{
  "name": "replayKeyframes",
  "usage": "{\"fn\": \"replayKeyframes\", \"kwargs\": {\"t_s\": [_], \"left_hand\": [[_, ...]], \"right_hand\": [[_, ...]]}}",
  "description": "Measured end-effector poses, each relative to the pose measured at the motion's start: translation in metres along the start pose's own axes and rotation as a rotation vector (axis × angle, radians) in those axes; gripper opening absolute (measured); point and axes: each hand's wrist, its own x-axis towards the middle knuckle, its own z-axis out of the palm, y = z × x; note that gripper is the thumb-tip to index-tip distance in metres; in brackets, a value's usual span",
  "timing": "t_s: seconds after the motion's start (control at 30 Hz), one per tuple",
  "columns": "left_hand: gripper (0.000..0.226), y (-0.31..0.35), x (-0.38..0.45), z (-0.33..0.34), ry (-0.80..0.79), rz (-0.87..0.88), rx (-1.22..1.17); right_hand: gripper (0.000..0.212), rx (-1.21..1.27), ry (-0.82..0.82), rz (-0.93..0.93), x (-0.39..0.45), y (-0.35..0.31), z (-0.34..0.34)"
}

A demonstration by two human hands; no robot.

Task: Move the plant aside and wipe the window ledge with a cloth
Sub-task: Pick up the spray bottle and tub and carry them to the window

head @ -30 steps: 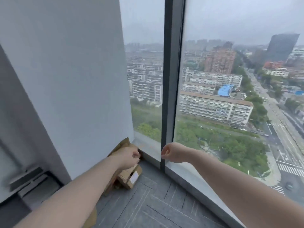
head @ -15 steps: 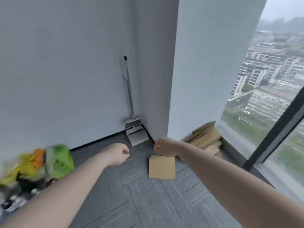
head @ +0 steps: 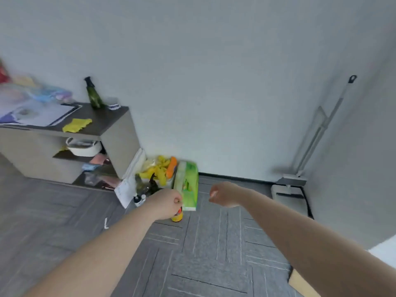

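Beside the shelf unit (head: pixel 115 133), view swung from window; fisted left hand (head: pixel 166 203) and right hand (head: pixel 222 195) hold nothing, seeking yellow cloth (head: pixel 77 125).

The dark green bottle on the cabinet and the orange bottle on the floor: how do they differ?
The green bottle stands on the cabinet top, in full view; the orange bottle stands on the floor, partly hidden behind the left hand. The green bottle is dark with a black top; the orange bottle is bright. Both are upright.

Your left hand (head: pixel 169 202) hides most of the yellow bottle (head: pixel 177 215), and the colourful things (head: pixel 32 93) at the left edge are blurred and cut off.
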Motion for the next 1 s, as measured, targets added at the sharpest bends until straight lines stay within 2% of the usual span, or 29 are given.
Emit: {"fn": "replayKeyframes", "kwargs": {"t_s": [0.1, 0.23, 0.43, 0.57, 0.77, 0.87, 0.93, 1.0], "left_hand": [[0.025, -0.06, 0.024, -0.043, 0.005, -0.147, -0.002], [0.031, -0.139, 0.05, -0.097, 0.094, -0.282, -0.014], [0.024, -0.252, 0.079, -0.155, 0.199, -0.461, -0.084], [0.022, -0.344, 0.124, -0.194, 0.223, -0.445, -0.118], [0.018, -0.469, 0.204, -0.259, 0.215, -0.386, -0.146], [0.017, -0.515, 0.244, -0.298, 0.197, -0.395, -0.109], [0.026, -0.536, 0.269, -0.319, 0.173, -0.388, -0.13], [0.022, -0.554, 0.293, -0.34, 0.172, -0.381, -0.168]], "right_hand": [[0.039, -0.057, -0.045, -0.11, 0.082, -0.051, -0.026], [0.038, -0.128, -0.086, -0.228, 0.172, -0.119, -0.061], [0.036, -0.187, -0.12, -0.315, 0.286, -0.219, -0.092], [0.037, -0.191, -0.097, -0.326, 0.372, -0.278, -0.1], [0.037, -0.138, -0.056, -0.226, 0.494, -0.338, -0.123], [0.035, -0.1, -0.018, -0.189, 0.544, -0.362, -0.141], [0.036, -0.078, -0.012, -0.164, 0.573, -0.373, -0.152], [0.04, -0.058, -0.019, -0.143, 0.605, -0.382, -0.162]]}}
